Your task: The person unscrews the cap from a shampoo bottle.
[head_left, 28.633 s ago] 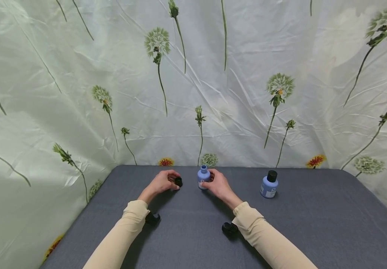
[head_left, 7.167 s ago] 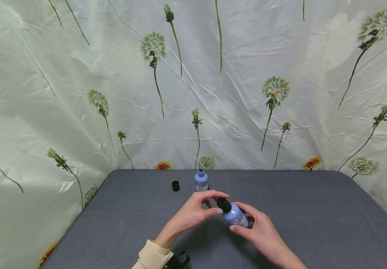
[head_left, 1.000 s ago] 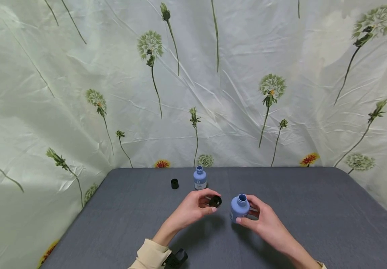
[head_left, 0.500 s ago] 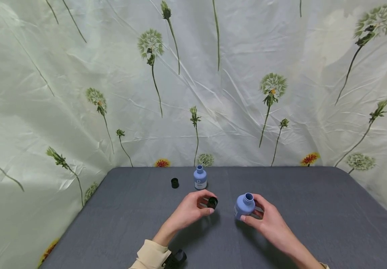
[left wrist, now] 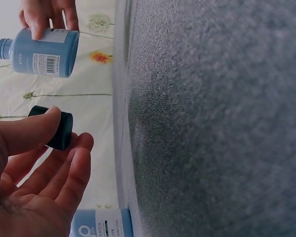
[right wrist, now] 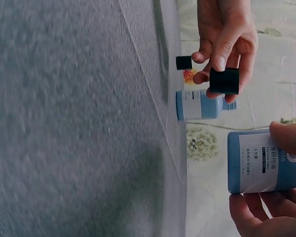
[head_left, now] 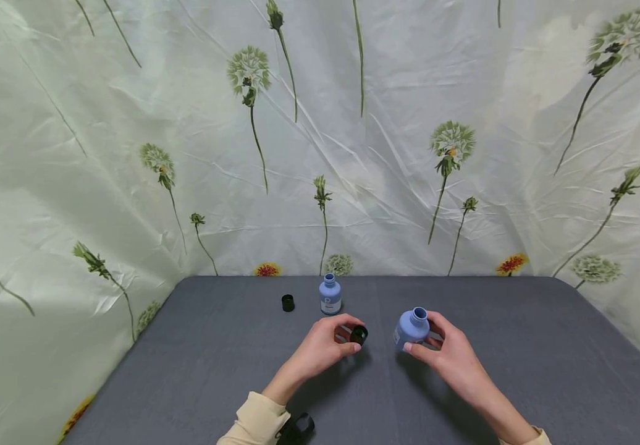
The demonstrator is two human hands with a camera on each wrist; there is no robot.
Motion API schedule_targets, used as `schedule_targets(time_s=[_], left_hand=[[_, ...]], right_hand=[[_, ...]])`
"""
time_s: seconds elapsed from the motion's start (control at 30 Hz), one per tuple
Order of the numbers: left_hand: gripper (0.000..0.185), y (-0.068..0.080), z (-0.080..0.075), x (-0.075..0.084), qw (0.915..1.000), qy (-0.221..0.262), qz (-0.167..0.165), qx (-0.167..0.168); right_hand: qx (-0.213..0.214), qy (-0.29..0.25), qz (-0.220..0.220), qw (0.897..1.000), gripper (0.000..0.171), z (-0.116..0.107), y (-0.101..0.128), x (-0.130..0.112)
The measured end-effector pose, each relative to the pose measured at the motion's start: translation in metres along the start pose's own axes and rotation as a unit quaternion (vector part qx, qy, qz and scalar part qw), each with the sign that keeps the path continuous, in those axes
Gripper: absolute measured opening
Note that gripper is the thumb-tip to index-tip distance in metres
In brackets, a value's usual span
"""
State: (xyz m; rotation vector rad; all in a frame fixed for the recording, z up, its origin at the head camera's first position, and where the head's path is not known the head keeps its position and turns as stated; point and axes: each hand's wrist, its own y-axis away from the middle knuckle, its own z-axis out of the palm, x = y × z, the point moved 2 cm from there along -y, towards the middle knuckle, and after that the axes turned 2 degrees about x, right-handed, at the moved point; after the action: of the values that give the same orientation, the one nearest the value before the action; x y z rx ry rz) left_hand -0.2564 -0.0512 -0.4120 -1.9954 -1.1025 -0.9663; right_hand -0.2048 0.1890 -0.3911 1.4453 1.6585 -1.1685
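Note:
My left hand pinches a black bottle cap between thumb and fingers, its hollow side facing right in the head view. In my right hand is an uncapped blue bottle, gripped round its body with the mouth up and tilted slightly. The left wrist view shows the threaded neck of this bottle and a barcode label. Cap and bottle are apart, both held above the table. Behind the left hand a second blue bottle stands upright and uncapped.
Another black cap sits on the table, left of the standing bottle. Dark grey cloth covers the table. A white curtain printed with dandelions hangs along its back and left sides. A black wrist camera is strapped at the left cuff.
Over the last second the right hand has carried its bottle slightly right and away from me. The cap stays in the left hand. Earlier, that cap was on the bottle.

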Motion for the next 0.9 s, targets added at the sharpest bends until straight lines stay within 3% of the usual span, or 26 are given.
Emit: schedule_targets(time_s=[0.47,0.9], left_hand=[[0.028,-0.016,0.009,-0.003,0.9987,-0.027,-0.007,0.044],[0.025,-0.045,0.019,-0.002,0.9983,-0.033,-0.01,0.047]], right_hand=[[0.025,0.027,0.029,0.999,0.063,-0.015,-0.016,0.014],[0.031,0.048,0.028,0.998,0.063,-0.022,-0.034,0.024]])
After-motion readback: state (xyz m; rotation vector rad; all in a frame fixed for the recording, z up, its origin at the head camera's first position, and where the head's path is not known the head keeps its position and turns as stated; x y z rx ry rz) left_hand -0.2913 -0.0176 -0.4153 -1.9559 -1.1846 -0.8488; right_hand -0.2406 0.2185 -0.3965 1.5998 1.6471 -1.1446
